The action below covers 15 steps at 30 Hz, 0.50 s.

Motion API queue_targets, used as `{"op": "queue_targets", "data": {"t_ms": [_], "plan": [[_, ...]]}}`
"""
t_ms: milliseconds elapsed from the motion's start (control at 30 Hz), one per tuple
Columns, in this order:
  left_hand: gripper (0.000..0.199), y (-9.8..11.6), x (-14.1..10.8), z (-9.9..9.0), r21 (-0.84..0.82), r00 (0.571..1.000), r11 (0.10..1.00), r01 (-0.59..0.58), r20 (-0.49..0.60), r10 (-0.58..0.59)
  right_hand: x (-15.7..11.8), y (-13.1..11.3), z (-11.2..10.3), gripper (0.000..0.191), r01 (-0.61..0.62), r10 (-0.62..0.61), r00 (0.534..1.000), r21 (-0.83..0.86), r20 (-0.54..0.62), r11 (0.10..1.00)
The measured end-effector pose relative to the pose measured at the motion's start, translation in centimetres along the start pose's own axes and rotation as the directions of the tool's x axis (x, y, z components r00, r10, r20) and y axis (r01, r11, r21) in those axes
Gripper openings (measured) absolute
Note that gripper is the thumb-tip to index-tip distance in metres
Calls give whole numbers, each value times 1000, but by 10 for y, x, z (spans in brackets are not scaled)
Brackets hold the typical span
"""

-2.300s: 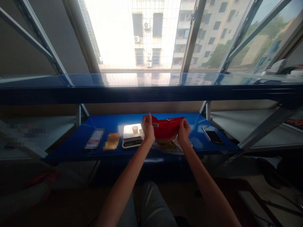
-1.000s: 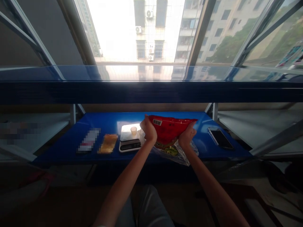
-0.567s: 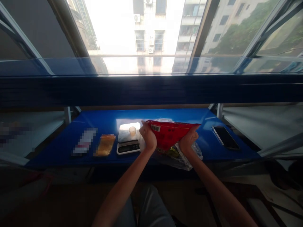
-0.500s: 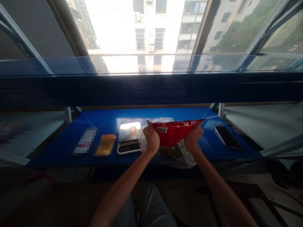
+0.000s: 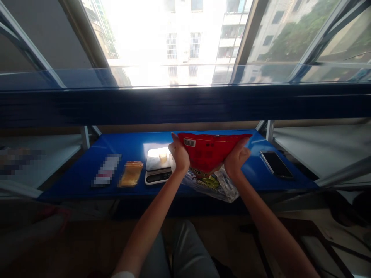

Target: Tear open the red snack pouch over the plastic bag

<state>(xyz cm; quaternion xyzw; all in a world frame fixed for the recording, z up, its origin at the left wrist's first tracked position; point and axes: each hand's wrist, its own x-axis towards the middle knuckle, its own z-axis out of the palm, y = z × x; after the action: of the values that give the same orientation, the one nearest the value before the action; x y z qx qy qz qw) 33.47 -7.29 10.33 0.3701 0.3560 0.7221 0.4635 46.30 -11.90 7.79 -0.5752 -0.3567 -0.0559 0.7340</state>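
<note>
A red plastic pouch (image 5: 207, 152) with a barcode label is held up by its two upper corners. My left hand (image 5: 180, 154) is closed on its left corner, and my right hand (image 5: 236, 158) pinches the right one. Below and behind the pouch, a clear plastic bag (image 5: 228, 189) lies on the blue table, with something green and yellow showing inside it. Just left of my left hand stands a digital kitchen scale (image 5: 153, 164), carrying a small translucent cup (image 5: 162, 157). The scale's right side is hidden by my hand.
Left of the scale lies a stack of yellowish zip bags (image 5: 131, 173), then a blurred-out item (image 5: 107, 170). A smartphone (image 5: 276, 164) rests toward the right of the blue table (image 5: 252, 181). A dark blue raised ledge (image 5: 185, 106) runs across behind.
Both hands have raised the red pouch slightly and pulled its top edge wider and straighter. More of its front shows now. The view has shifted a little.
</note>
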Motion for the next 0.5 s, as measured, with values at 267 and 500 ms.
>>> {"op": "queue_targets", "data": {"t_ms": [267, 500], "plan": [[60, -3, 11, 2, 14, 998, 998, 59, -8, -58, 5, -5, 4, 65, 117, -112, 990, -58, 86, 991], [65, 2, 0, -17, 144, 993, 989, 10, 114, -27, -3, 19, -5, 65, 168, -152, 964, -59, 216, 984]]}}
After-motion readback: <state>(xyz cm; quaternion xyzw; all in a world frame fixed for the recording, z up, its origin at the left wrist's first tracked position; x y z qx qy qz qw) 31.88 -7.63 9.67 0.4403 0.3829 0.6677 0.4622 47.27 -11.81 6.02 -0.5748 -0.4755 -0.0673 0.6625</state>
